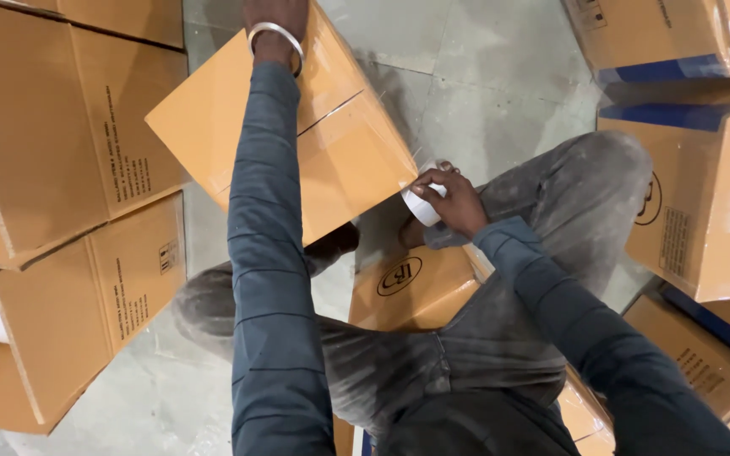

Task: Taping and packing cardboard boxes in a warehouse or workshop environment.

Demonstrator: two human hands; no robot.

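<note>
Left hand [274,21] on far top edge of tilted cardboard box [331,160], fingers out of view, grip unclear. Right hand [454,200] fingers clamp tape roll [420,205] at box's near corner.

Tan carton [331,143], white tape roll [420,207]

Roughly ten cardboard boxes [297,127], one tape roll [422,205], one metal bangle [275,34].
</note>
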